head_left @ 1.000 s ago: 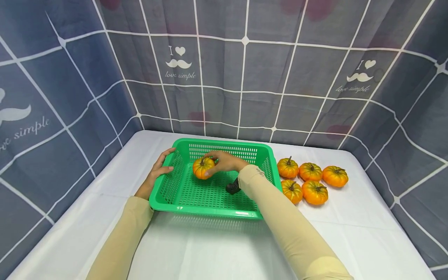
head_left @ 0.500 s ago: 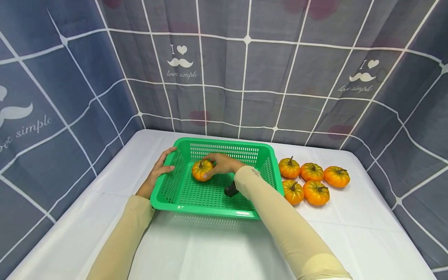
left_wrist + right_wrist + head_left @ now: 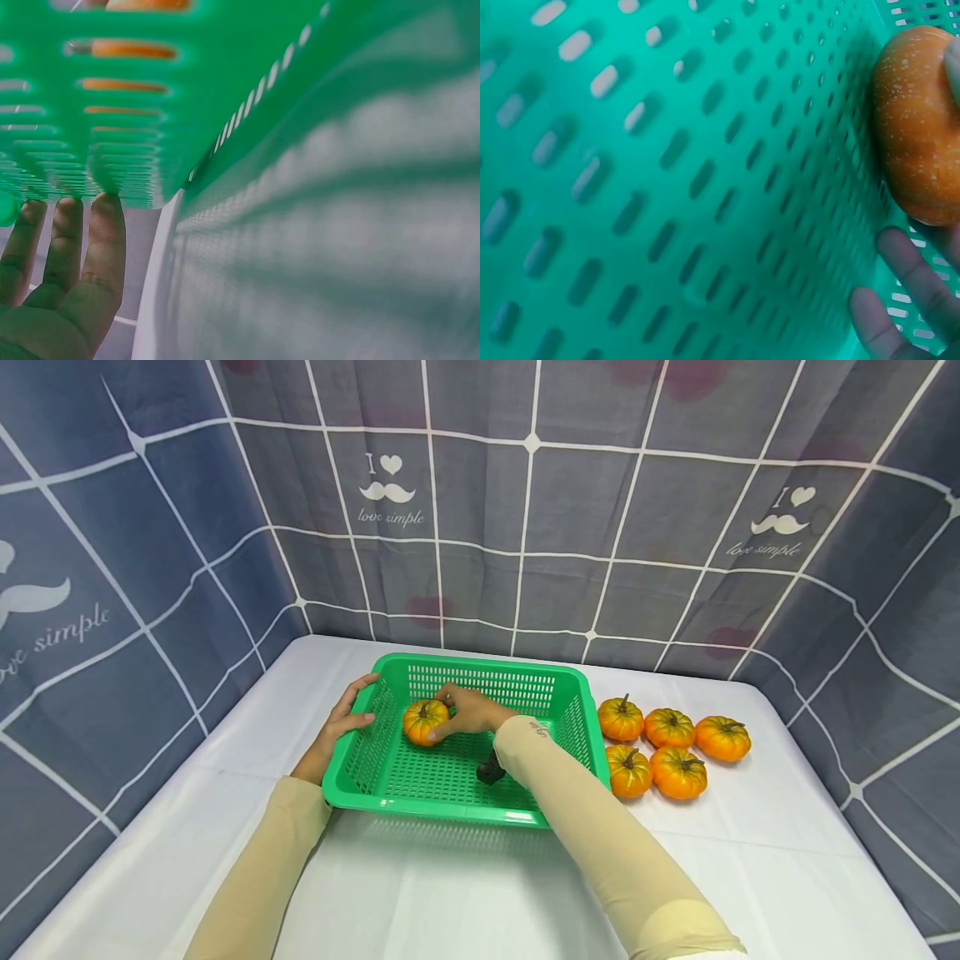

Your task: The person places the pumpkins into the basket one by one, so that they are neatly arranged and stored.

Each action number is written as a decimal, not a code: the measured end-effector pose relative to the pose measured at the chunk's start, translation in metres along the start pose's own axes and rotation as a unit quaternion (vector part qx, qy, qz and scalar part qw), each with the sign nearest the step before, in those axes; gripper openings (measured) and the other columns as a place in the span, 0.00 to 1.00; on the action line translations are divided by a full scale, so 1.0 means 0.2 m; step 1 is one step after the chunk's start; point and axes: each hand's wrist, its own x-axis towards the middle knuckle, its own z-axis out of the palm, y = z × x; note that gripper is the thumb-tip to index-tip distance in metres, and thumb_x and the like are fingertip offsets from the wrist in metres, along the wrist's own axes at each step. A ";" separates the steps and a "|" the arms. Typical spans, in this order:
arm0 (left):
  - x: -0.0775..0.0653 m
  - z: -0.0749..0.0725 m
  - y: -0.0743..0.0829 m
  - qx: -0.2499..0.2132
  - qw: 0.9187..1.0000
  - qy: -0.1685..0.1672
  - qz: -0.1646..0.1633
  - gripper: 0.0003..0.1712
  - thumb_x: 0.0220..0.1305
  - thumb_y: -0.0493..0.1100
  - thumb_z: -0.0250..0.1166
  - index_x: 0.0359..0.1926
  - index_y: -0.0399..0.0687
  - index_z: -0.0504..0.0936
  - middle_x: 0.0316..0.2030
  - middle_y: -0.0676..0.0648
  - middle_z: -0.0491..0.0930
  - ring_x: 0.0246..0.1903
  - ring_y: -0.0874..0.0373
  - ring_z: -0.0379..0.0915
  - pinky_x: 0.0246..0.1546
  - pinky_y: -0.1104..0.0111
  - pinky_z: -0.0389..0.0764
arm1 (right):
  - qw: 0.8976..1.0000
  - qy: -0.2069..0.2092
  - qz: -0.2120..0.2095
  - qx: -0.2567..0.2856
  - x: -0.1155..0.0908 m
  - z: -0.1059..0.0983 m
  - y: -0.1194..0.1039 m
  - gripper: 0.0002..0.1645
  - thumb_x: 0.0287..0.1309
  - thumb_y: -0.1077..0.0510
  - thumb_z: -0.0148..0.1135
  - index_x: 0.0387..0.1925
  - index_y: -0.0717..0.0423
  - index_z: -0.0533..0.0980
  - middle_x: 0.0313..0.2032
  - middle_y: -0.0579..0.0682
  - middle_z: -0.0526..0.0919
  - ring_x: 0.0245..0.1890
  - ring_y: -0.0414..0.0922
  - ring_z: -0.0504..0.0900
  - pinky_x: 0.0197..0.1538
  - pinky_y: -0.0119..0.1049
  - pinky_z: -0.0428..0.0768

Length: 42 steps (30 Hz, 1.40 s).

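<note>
A green plastic basket (image 3: 450, 815) with slotted walls sits on the white table. At its left rim, my left hand (image 3: 335, 731) holds the basket, with thumb and fingertips at the edge. In the left wrist view, several straight fingers (image 3: 105, 240) touch the slotted green wall. Inside the basket, my right hand (image 3: 472, 710) grips a small orange pumpkin (image 3: 422, 722) from its right side, thumb in front and fingers behind. The right wrist view shows this pumpkin (image 3: 919, 127) low in the basket, close to the slotted floor. Whether it touches the floor is unclear.
Several small orange pumpkins (image 3: 670, 728) stand on the white tablecloth (image 3: 780, 827) right of the basket. A black wrist camera (image 3: 491, 769) shows beneath the right sleeve. A grey checked curtain (image 3: 480, 577) borders the table at the back and sides.
My right hand has moved slightly left inside the basket with the pumpkin in its grip. The left hand stays at the basket's left rim.
</note>
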 end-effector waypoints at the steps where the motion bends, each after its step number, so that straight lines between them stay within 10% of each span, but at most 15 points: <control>1: 0.00 0.00 0.00 -0.002 1.000 0.003 -0.007 0.38 0.70 0.28 0.49 0.81 0.45 0.61 0.69 0.52 0.72 0.63 0.60 0.75 0.58 0.72 0.80 | 1.000 0.002 0.000 -0.002 0.00 0.00 0.00 0.46 0.66 0.46 0.78 0.76 0.56 0.66 0.72 0.64 0.74 0.70 0.59 0.75 0.71 0.54 0.76; 22: 0.01 0.01 0.00 0.006 1.000 0.007 0.017 0.39 0.69 0.27 0.48 0.80 0.40 0.61 0.70 0.53 0.72 0.65 0.62 0.73 0.62 0.73 0.77 | 0.999 0.007 -0.003 -0.037 0.03 0.03 -0.02 0.49 0.72 0.44 0.72 0.85 0.48 0.60 0.71 0.60 0.77 0.69 0.56 0.78 0.71 0.52 0.76; 42: 0.01 0.01 0.00 -0.016 1.000 -0.002 0.020 0.38 0.70 0.26 0.47 0.78 0.49 0.65 0.69 0.52 0.73 0.64 0.61 0.75 0.60 0.72 0.80 | 0.995 -0.016 -0.001 0.103 -0.02 -0.07 0.02 0.44 0.70 0.53 0.74 0.81 0.53 0.65 0.68 0.65 0.77 0.68 0.59 0.78 0.64 0.53 0.82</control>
